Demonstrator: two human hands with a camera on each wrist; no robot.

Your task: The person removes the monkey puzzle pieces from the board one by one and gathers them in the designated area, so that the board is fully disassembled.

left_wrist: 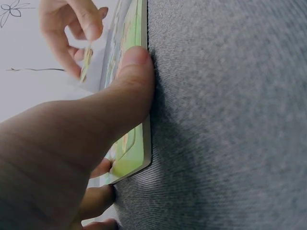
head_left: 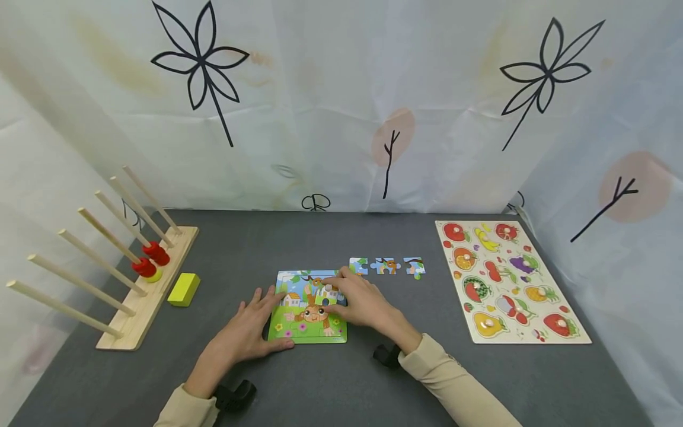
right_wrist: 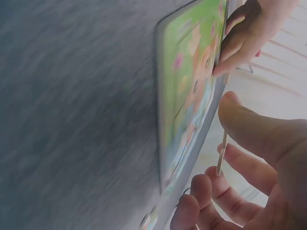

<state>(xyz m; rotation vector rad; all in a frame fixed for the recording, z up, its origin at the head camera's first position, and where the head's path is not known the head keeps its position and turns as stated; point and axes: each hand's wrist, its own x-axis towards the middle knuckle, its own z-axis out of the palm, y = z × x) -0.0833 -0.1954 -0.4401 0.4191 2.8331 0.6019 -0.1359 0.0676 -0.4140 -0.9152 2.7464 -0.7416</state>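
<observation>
A jigsaw puzzle (head_left: 320, 340) with a cartoon animal and a green lower border lies flat in the middle of the table. My left hand (head_left: 245, 332) rests along its left side, fingers extended, with the thumb on the front edge. Between thumb and fingers, my right hand (head_left: 363, 299) pinches a puzzle piece (right_wrist: 222, 155) over the puzzle's right part. That piece (left_wrist: 87, 63) is seen edge-on and clear of the board in the left wrist view. Its picture is mostly hidden by the fingers.
Three loose pieces lie behind the puzzle, among them a middle piece (head_left: 385, 266) and a right piece (head_left: 414, 267). On the right is a fruit board (head_left: 512, 281). Leftward stand a wooden peg rack (head_left: 125, 332) with red and yellow beads and a yellow block (head_left: 184, 289).
</observation>
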